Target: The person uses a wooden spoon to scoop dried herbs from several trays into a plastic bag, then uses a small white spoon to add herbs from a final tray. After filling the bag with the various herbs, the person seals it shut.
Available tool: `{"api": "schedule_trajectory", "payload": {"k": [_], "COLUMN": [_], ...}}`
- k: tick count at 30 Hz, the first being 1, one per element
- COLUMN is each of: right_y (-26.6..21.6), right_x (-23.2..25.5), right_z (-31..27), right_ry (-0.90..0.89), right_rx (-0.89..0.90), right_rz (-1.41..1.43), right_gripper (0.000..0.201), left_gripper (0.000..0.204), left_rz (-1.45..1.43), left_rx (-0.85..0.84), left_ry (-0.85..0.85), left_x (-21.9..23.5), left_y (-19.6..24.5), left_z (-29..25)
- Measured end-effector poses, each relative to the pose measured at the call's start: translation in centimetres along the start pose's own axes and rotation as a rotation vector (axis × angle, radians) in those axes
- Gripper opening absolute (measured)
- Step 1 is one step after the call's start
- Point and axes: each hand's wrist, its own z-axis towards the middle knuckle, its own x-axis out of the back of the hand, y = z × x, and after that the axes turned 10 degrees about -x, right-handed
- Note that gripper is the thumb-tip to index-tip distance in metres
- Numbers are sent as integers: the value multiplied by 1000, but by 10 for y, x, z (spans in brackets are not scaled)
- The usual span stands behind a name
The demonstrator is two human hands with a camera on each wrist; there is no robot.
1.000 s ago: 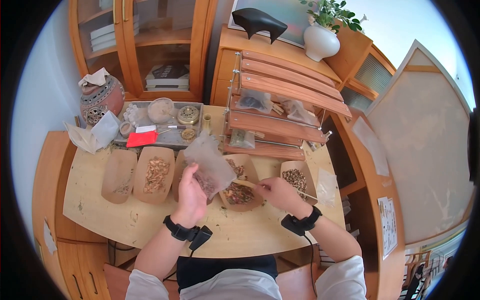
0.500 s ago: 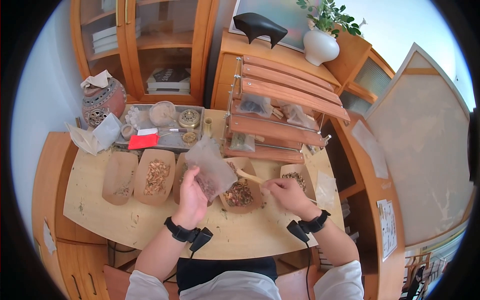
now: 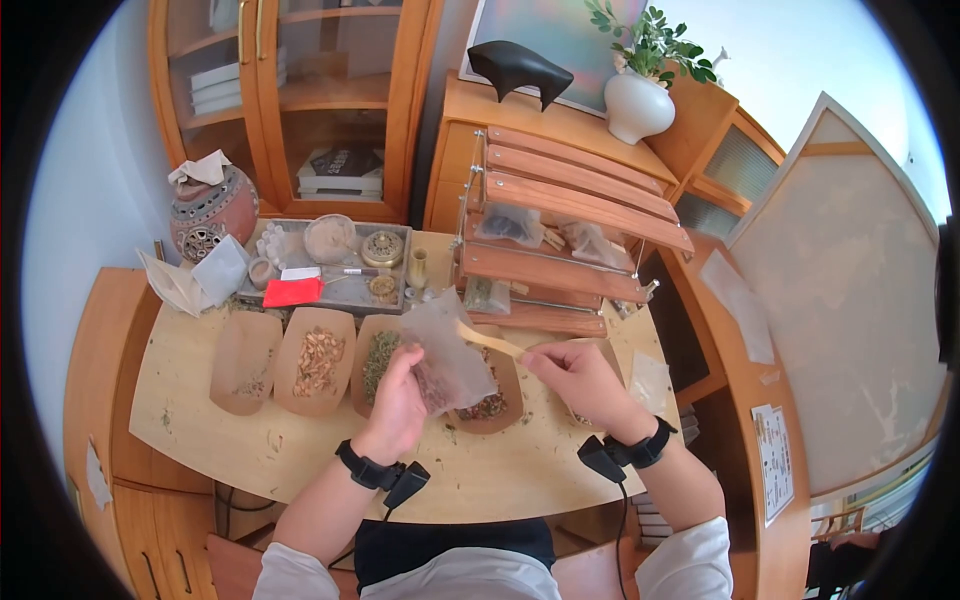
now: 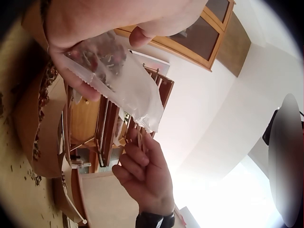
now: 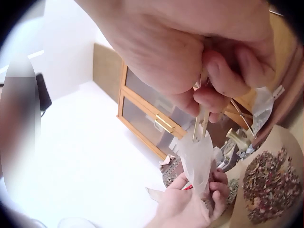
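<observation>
My left hand point(image 3: 396, 410) holds a translucent pouch point(image 3: 445, 365) from below and the side, with reddish dried bits in its lower part. In my right hand point(image 3: 580, 382) I pinch light wooden tongs point(image 3: 492, 343), whose two thin arms show in the right wrist view. Their tips are at the pouch's upper opening and overlap it in the head view. Beneath the pouch stands a brown paper tray point(image 3: 512, 398) of mixed dried herbs and petals point(image 5: 270, 187), partly covered by it. Behind my right hand is another paper tray point(image 3: 606, 352), mostly hidden.
Left of the pouch stand paper trays with green herbs point(image 3: 382, 362), orange-brown pieces point(image 3: 318, 362) and a few scraps point(image 3: 248, 380). Behind are a grey tray point(image 3: 345, 292) of small tools and a slatted wooden rack point(image 3: 560, 265) with pouches. A clear bag point(image 3: 650, 380) lies at right.
The tongs have risen from the mixed-herb tray to the pouch's opening with my right hand. The left hand and pouch have shifted slightly right, and the head view has tilted a little.
</observation>
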Motion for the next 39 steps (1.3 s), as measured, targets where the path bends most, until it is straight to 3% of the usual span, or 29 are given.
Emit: {"api": "schedule_trajectory", "payload": {"k": [2,7,11,14,17,19,26,29,32,35,39], "right_y": [-1,-2,4,30,52,53,25,37,50,69,63], "right_x": [-2,-3,5,7,-4,-14,-56,-68,-72,-74,-80], "right_z": [-2,-17,-32,-34,-41,-48,-82,-91,-95,-95,-105], "right_ry": [51,178,194,175,130,118,72,103,157,133,99], "right_rx": [47,176,97,12,-49,-70,108,25,123,112,208], "right_rz": [-111,-145,-38,121,304,325,566,500,509,432,365], "right_gripper": [33,35,31,28,27,28,19,17,15,14,16], "left_gripper": [32,34,49,50,36,43,45,40,32,23,26], "left_rz": [-7,-42,-41,-67,-123,-46,-119,-177,-14,-6,-175], "left_rx": [-15,-1,-5,-24,-65,-78,-125,-99,-73,-141,13], "left_ry": [18,-1,-28,-26,-45,-20,9,26,60,121,118], "left_x": [0,-1,-4,-3,-4,-9,-24,-20,3,10,10], "left_y": [-1,2,5,4,4,7,-18,-36,-49,-41,-48], "left_z": [1,0,-3,-2,-1,-8,-64,-92,-109,-124,-137]}}
